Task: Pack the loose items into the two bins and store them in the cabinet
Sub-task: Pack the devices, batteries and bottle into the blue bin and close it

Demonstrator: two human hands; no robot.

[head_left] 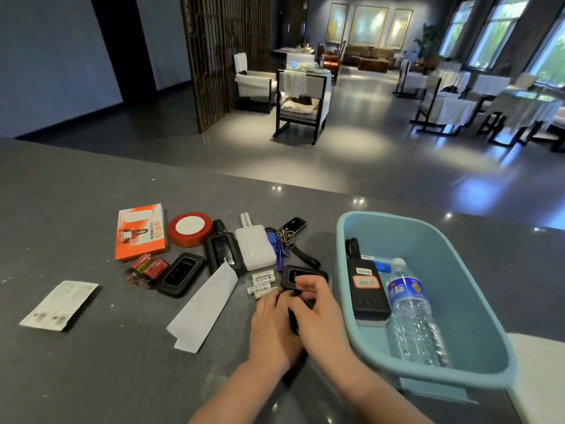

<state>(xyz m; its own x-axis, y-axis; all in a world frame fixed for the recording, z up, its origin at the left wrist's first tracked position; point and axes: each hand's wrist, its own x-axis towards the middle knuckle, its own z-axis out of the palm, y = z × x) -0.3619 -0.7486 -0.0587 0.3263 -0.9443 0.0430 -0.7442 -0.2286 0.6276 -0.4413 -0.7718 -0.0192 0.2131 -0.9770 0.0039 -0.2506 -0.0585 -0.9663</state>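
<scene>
Both hands meet just left of the bin: the right hand (316, 298) has its fingers curled in a grip over a small black device (301, 278), and the left hand (275, 322) closes around the near end of the same black thing, though what exactly it holds underneath is hidden. Judging by what lies about, packing is only begun. The light-blue bin (458, 246), standing on the grey worktop (91, 362) touching distance to the right of the hands, holds a black handset with labels (367, 289), a water bottle (411, 307) lying beside it, and a blue item (382, 266) half hidden behind them. Still loose on the worktop are small white batteries (261, 284), a folded white paper (208, 304), a white power bank (255, 247), a bunch of keys (286, 238), a black case (221, 250), another black device (182, 275), red batteries (146, 270), a red ribbon reel (190, 230), an orange box (141, 231) and a flat white packet (59, 304). Only one bin shows; the second bin and the cabinet are out of view, so storing remains to be done.
</scene>
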